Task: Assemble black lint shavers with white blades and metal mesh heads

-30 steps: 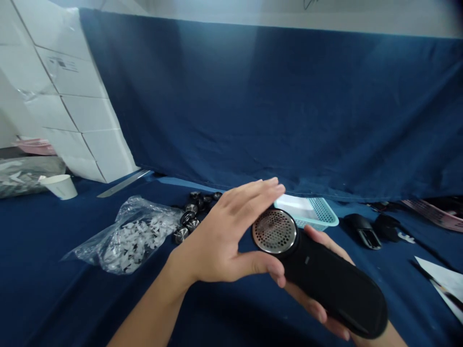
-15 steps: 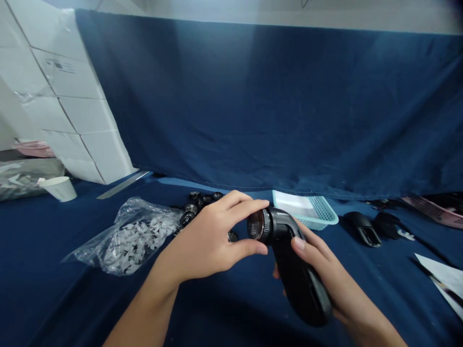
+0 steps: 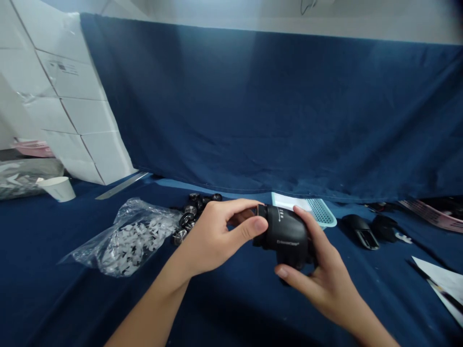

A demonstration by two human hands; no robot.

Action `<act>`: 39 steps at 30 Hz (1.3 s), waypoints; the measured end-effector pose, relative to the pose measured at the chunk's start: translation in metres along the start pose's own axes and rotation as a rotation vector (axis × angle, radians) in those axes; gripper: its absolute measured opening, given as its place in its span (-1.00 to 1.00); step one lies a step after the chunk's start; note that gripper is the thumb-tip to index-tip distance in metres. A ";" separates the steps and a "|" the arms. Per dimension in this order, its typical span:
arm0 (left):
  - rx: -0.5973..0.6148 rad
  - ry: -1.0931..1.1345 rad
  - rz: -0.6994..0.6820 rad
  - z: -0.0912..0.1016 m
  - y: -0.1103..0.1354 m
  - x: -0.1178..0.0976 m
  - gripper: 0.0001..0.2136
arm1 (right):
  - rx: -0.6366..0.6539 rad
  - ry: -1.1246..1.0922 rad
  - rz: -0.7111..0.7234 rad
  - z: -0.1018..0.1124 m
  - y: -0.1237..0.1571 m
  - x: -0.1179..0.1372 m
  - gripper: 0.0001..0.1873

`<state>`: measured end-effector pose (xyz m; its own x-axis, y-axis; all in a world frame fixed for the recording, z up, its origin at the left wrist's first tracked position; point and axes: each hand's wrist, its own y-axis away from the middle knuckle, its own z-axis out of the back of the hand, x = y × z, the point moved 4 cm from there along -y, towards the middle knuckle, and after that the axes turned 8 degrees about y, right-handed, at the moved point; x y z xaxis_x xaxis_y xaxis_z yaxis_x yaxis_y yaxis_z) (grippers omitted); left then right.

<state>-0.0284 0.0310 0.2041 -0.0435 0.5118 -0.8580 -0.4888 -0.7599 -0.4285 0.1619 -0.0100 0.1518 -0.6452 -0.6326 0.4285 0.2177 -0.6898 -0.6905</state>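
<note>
A black fabric shaver (image 3: 289,236) is held up over the blue cloth, its head turned to the left and its printed top side towards me. My right hand (image 3: 321,270) is wrapped around its body, thumb below and fingers over the top. With thumb and fingers, my left hand (image 3: 220,236) grips the round head ring (image 3: 261,226) at the left end. The metal mesh of the head is hidden behind the left hand. Left of the left hand lie several black round shaver heads (image 3: 188,217) with mesh faces.
A clear plastic bag (image 3: 133,236) of small white-grey pieces lies at left. Behind are a paper cup (image 3: 60,189), a metal ruler (image 3: 121,186) and white boxes (image 3: 90,115). A light-blue basket (image 3: 327,214) stands behind the shaver; black casings (image 3: 361,231) and paper (image 3: 443,274) lie right.
The shaver has been turned so its handle no longer points down towards me and its printed top shows. My left fingers have closed further around the head; the mesh has gone out of sight.
</note>
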 end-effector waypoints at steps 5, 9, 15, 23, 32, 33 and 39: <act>-0.006 0.196 0.157 -0.007 -0.001 0.008 -0.61 | -0.127 0.189 0.381 0.003 -0.003 0.000 -0.06; 0.062 0.290 0.273 -0.013 -0.003 0.015 -0.59 | -0.214 0.283 0.534 0.004 -0.005 -0.003 -0.06; 0.096 0.261 0.233 -0.008 0.000 0.011 -0.67 | -0.171 0.216 0.543 0.001 -0.002 -0.011 0.02; 0.085 -0.157 -0.212 0.001 0.012 -0.015 -0.58 | 0.236 -0.637 -0.337 -0.015 0.006 -0.009 0.02; 0.205 -0.282 -0.360 0.007 0.018 -0.021 -0.53 | 0.462 -1.267 -0.721 -0.012 0.011 0.020 -0.02; 0.210 -0.302 -0.347 0.007 0.018 -0.021 -0.51 | 0.486 -1.308 -0.749 -0.012 0.011 0.021 -0.06; 0.164 -0.354 -0.289 0.004 0.014 -0.017 -0.53 | 0.497 -1.338 -0.893 -0.015 0.006 0.014 -0.29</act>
<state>-0.0378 0.0131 0.2143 -0.1659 0.8194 -0.5487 -0.6540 -0.5078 -0.5607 0.1432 -0.0179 0.1456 0.2893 0.3367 0.8961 0.5156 -0.8435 0.1505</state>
